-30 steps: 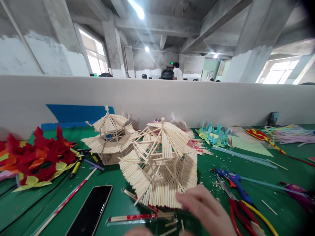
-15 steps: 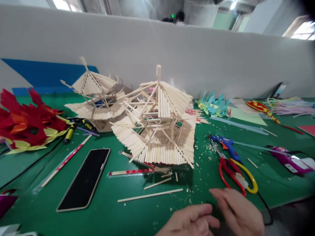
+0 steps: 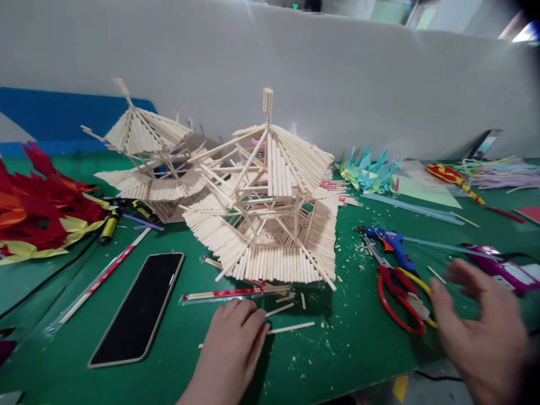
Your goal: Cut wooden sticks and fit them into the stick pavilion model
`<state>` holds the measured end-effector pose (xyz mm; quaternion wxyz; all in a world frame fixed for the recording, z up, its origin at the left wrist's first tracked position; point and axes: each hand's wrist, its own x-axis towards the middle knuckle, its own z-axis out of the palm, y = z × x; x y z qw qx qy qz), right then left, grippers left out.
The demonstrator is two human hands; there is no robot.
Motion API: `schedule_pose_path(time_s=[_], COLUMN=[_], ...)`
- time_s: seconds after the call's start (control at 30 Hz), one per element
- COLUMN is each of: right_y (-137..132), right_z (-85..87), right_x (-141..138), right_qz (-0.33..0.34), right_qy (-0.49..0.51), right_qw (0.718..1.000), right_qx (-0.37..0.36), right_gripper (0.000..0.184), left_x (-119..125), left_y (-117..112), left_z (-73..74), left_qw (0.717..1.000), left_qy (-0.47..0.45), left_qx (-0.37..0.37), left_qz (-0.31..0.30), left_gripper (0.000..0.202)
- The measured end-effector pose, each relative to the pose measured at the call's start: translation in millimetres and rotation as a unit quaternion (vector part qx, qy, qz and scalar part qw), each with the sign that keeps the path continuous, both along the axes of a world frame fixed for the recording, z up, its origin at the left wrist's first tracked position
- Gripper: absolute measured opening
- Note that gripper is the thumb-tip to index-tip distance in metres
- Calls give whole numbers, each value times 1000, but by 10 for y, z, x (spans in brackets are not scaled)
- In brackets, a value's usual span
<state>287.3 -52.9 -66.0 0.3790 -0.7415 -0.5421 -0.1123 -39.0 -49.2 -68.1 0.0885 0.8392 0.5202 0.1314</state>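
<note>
One green counter [image 3: 358,343] carries all items under inspection. Largest on it is the front stick model [image 3: 278,264], upright near the middle; its upper roof is closed with sticks on the right and partly bare frame on the left. Behind it to the left stands the smaller-looking rear stick model [image 3: 162,188], its upper roof covered on the visible side. Position of both on the counter: unchanged over the last half second. The change lies in the hands, which were close together near the counter's front edge and are now well apart. The left hand [image 3: 230,332] rests with bent fingers over a long stick [image 3: 291,328]; whether it grips the stick cannot be told. The right hand [image 3: 481,326], blurred, is open with fingers spread and nothing seen in it, just beside the scissors; contact cannot be confirmed. In the inspector's judgement, attention has passed to loose material and the tool side, with the front model left unhandled. A phone [image 3: 139,309] lies flat to the left. The scissors [image 3: 400,287] lie near the blue glue gun [image 3: 394,244]. Wrapped sticks [image 3: 228,293] lie just before the front model. Smallest noted: a short stick piece [image 3: 303,301], loose on the counter.
</note>
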Motion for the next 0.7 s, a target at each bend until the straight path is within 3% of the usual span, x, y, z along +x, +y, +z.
schedule_pose_path(time_s=[0.13, 0.2, 0.27, 0.47, 0.7], right_y=[31, 39, 36, 15, 65], right_z=[-100, -157, -200, -252, -280], right_x=[-596, -783, -905, -1039, -1047], right_qz=[175, 268, 318, 352, 363], right_qy=[25, 43, 60, 70, 61], right_qw=[983, 960, 944, 929, 916], right_qx=[-44, -62, -65, -84, -160], right_gripper=[22, 17, 16, 14, 20], left_x=[130, 193, 241, 373, 353], left_y=[105, 144, 189, 333, 382], left_z=[-90, -113, -129, -111, -23], left_qw=[996, 995, 993, 986, 984], left_qy=[89, 100, 115, 147, 157], left_qx=[-13, -12, -12, -35, -74], left_qz=[-15, -23, -38, -66, -29], left_gripper=[22, 23, 25, 27, 27])
